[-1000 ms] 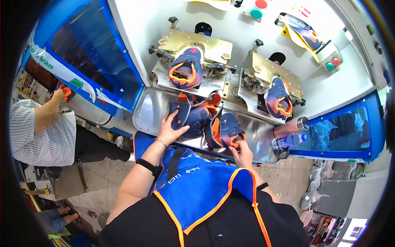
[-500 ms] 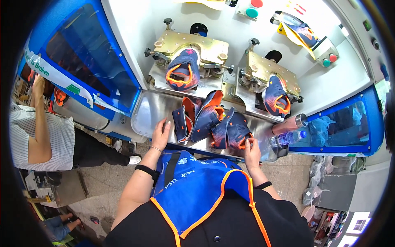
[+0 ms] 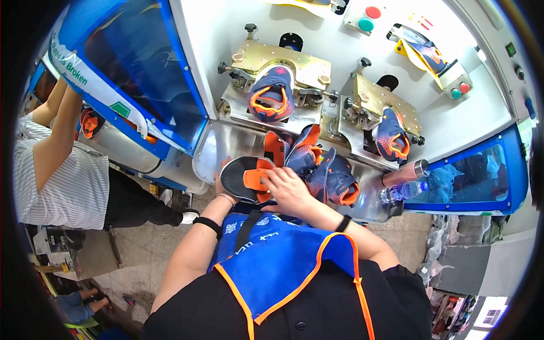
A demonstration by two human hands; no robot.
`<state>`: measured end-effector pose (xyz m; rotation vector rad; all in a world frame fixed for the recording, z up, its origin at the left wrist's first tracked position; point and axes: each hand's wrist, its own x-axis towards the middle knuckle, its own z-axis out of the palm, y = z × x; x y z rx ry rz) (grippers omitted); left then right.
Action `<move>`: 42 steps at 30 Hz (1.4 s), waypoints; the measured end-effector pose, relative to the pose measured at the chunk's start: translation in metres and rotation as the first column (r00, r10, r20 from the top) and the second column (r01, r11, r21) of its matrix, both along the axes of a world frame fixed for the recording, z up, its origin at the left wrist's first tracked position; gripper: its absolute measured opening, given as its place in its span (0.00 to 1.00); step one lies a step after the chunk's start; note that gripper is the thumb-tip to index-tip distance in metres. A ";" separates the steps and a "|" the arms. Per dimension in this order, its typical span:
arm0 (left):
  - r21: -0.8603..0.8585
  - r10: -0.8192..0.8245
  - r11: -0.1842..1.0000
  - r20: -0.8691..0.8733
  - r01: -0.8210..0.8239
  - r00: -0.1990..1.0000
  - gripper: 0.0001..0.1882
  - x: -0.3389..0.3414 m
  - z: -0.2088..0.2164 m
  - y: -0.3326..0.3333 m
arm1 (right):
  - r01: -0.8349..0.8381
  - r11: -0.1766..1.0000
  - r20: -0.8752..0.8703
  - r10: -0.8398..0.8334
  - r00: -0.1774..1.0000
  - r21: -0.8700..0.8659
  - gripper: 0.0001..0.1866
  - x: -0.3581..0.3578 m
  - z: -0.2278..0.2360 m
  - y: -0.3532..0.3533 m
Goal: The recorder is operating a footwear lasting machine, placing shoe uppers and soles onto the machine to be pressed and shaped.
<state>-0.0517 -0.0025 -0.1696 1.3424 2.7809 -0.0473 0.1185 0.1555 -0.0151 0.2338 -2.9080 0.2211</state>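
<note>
So, head view, the only one here: your left hand (image 3: 219,182) is cupped round the left edge of a dark shoe upper (image 3: 234,179), partly hidden by it, so it's holding the piece. Your right hand (image 3: 290,191) comes across from the other side, fingers bunched fairly narrow on the orange flap (image 3: 256,179); can't tell if you're pinching it or just pressing. The upper sits close to your blue apron (image 3: 283,266), over the near edge of the metal tray (image 3: 211,148), its inside turned up, I'd guess so you can see and get at that flap while the left hand steadies the rest

More uppers (image 3: 342,180) are bunched in the tray just beside your right hand, probably to keep them in easy reach. Past them, two shoes (image 3: 272,97) (image 3: 391,136) sit at the brass-coloured plates (image 3: 310,69), openings toward you, likely handy for loading
</note>
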 end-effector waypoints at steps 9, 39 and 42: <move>0.671 -0.367 0.553 0.728 -0.493 0.579 0.39 0.011 0.056 -0.012 | 0.389 0.544 0.360 -0.164 0.918 -0.744 0.22 -0.012 0.006 -0.007; 0.407 -0.635 0.492 0.773 -0.770 0.004 0.21 0.093 0.244 0.008 | 0.038 0.000 0.034 -0.402 0.915 -0.999 0.13 0.049 0.100 0.001; 0.313 -0.745 0.533 0.615 -0.786 -0.260 0.27 0.083 0.242 -0.001 | -0.098 -0.133 -0.018 -0.502 0.865 -0.986 0.11 0.036 0.102 0.009</move>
